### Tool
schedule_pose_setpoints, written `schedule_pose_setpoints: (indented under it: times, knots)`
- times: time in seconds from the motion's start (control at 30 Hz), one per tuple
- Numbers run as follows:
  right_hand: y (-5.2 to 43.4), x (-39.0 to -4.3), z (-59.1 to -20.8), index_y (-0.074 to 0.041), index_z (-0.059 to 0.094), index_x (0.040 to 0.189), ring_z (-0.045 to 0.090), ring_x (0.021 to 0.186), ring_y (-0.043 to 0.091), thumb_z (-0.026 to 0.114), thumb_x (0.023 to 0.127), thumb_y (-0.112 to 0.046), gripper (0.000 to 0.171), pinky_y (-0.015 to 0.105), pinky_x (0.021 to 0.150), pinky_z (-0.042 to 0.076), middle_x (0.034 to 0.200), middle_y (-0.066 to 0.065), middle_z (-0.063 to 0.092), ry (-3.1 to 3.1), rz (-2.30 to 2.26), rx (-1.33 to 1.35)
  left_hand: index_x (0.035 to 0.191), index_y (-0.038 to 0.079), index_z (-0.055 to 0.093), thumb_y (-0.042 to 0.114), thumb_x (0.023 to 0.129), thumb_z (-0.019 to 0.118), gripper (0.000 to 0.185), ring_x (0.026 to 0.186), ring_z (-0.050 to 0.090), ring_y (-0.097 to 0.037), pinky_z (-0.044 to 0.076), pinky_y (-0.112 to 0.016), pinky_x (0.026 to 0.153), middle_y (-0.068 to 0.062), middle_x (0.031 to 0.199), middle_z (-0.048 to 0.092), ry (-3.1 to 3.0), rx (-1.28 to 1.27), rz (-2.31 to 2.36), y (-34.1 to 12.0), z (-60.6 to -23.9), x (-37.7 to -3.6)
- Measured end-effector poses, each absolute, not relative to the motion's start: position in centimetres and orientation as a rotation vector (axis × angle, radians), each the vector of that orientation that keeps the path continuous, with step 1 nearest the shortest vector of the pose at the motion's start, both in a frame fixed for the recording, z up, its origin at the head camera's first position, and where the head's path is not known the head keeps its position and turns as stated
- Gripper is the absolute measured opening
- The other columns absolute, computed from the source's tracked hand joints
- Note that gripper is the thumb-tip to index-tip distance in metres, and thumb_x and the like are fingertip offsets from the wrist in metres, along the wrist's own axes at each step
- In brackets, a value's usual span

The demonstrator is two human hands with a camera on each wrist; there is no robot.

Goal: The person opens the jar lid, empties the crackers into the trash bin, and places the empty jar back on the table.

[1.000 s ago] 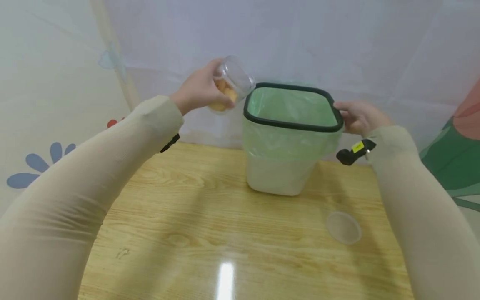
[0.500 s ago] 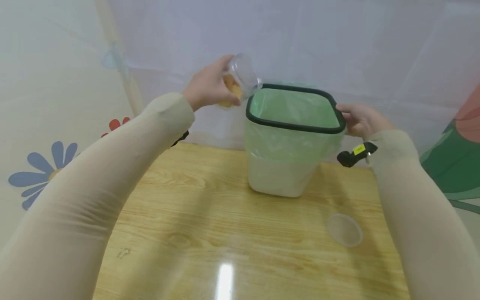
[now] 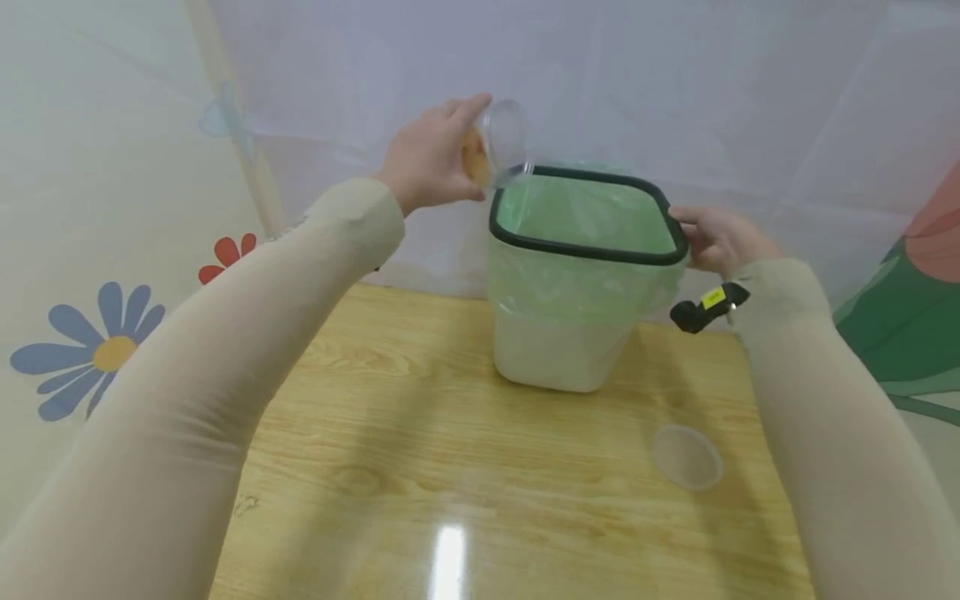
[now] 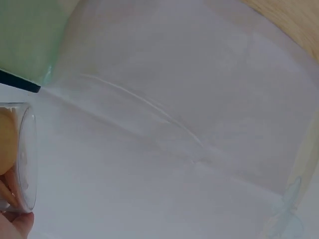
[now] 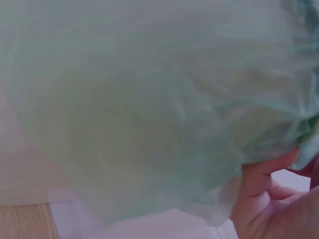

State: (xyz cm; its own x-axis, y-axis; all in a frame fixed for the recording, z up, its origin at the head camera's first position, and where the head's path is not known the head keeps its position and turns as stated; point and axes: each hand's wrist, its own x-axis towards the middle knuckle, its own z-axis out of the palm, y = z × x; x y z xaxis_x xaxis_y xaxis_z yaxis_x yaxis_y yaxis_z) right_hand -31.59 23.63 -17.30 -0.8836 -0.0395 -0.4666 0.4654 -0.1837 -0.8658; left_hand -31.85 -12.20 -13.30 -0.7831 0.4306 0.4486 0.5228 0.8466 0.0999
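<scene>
The left hand (image 3: pixel 431 158) grips a clear jar (image 3: pixel 498 146) of orange pieces, tilted over the bin's (image 3: pixel 585 275) left rim near the table's (image 3: pixel 450 450) far edge. The right hand (image 3: pixel 716 237) holds the bin's right rim, fingers curled on it.

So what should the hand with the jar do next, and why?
Probably tip it a little further. The left hand holds the clear plastic jar tilted with its mouth just over the black rim of the green-lined white bin, and the orange pieces are still inside. The right hand holds the bin's rim.
</scene>
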Motion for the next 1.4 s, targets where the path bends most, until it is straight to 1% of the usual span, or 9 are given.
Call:
schedule_pose_setpoints:
  times: [0.17, 0.33, 0.5, 0.6, 0.73, 0.97, 1.07, 1.23, 1.4]
  knots:
    - [23.7, -31.3, -17.6, -0.014, 0.046, 0.124, 0.064, 0.081, 0.012, 0.062, 0.096, -0.017, 0.032, 0.023, 0.078, 0.053, 0.088, 0.005, 0.065, 1.809, -2.114, 0.481, 0.151, 0.008, 0.03, 0.02, 0.074, 0.077, 0.091, 0.132, 0.041, -0.035, 0.035, -0.046, 0.108, -0.019, 0.145, 0.042, -2.416, -0.815, -0.165, -12.5, -14.1, -32.4]
    - [23.6, -31.2, -17.8, -0.014, 0.047, 0.122, 0.064, 0.081, 0.012, 0.063, 0.095, -0.017, 0.032, 0.024, 0.078, 0.053, 0.085, 0.004, 0.066, 1.825, -2.107, 0.478, 0.144, 0.001, 0.039, 0.015, 0.074, 0.073, 0.08, 0.126, 0.045, -0.04, 0.035, -0.044, 0.108, -0.023, 0.136, 0.049, -2.244, -0.923, -0.069, -12.8, -15.0, -32.8]
    - [23.5, -31.2, -17.7, -0.017, 0.049, 0.121, 0.062, 0.089, 0.011, 0.066, 0.093, -0.024, 0.033, 0.025, 0.079, 0.051, 0.089, 0.0, 0.067, 1.916, -2.048, 0.462, 0.144, 0.0, 0.037, 0.013, 0.075, 0.073, 0.079, 0.128, 0.042, -0.04, 0.028, -0.043, 0.112, -0.024, 0.137, 0.047, -2.243, -0.933, -0.022, -12.7, -14.8, -32.7]
    - [23.5, -31.2, -17.7, -0.017, 0.049, 0.122, 0.063, 0.087, 0.011, 0.066, 0.094, -0.024, 0.034, 0.025, 0.08, 0.051, 0.088, 0.001, 0.068, 1.884, -2.072, 0.469, 0.146, 0.001, 0.035, 0.012, 0.076, 0.072, 0.08, 0.132, 0.039, -0.041, 0.022, -0.043, 0.115, -0.025, 0.141, 0.044, -2.272, -0.944, 0.03, -12.6, -14.6, -32.6]
    - [23.5, -31.3, -17.7, -0.018, 0.047, 0.127, 0.064, 0.084, 0.012, 0.065, 0.095, -0.021, 0.037, 0.024, 0.082, 0.052, 0.09, 0.002, 0.068, 1.815, -2.113, 0.476, 0.146, 0.002, 0.035, 0.014, 0.081, 0.071, 0.076, 0.133, 0.037, -0.043, 0.018, -0.043, 0.116, -0.026, 0.143, 0.042, -2.255, -0.994, 0.098, -12.4, -14.5, -32.6]
    - [23.3, -31.2, -17.6, -0.017, 0.047, 0.127, 0.064, 0.083, 0.012, 0.065, 0.094, -0.021, 0.037, 0.024, 0.079, 0.053, 0.088, 0.002, 0.068, 1.795, -2.107, 0.486, 0.145, 0.002, 0.036, 0.014, 0.086, 0.067, 0.068, 0.133, 0.036, -0.047, 0.023, -0.051, 0.113, -0.028, 0.144, 0.04, -2.202, -1.014, 0.206, -12.1, -14.6, -32.7]
    - [23.2, -31.3, -17.6, -0.017, 0.047, 0.125, 0.064, 0.082, 0.013, 0.063, 0.095, -0.021, 0.035, 0.025, 0.078, 0.053, 0.088, 0.003, 0.068, 1.791, -2.111, 0.466, 0.146, 0.003, 0.034, 0.016, 0.085, 0.069, 0.071, 0.133, 0.035, -0.047, 0.023, -0.051, 0.113, -0.028, 0.145, 0.038, -2.225, -0.982, 0.223, -12.0, -14.7, -32.8]
    - [23.1, -31.4, -17.6, -0.014, 0.05, 0.121, 0.063, 0.081, 0.013, 0.063, 0.095, -0.02, 0.03, 0.026, 0.076, 0.053, 0.086, 0.003, 0.068, 1.81, -2.118, 0.464, 0.146, 0.005, 0.034, 0.012, 0.081, 0.072, 0.076, 0.133, 0.035, -0.048, 0.023, -0.051, 0.113, -0.028, 0.144, 0.039, -2.209, -1.003, 0.288, -11.6, -14.7, -33.0]
    - [23.0, -31.4, -17.6, -0.014, 0.051, 0.117, 0.063, 0.08, 0.013, 0.065, 0.094, -0.021, 0.028, 0.026, 0.073, 0.053, 0.083, 0.002, 0.069, 1.864, -2.092, 0.478, 0.147, 0.004, 0.033, 0.008, 0.08, 0.07, 0.077, 0.134, 0.033, -0.048, 0.022, -0.051, 0.113, -0.028, 0.145, 0.038, -2.214, -1.007, 0.301, -11.2, -14.6, -33.0]
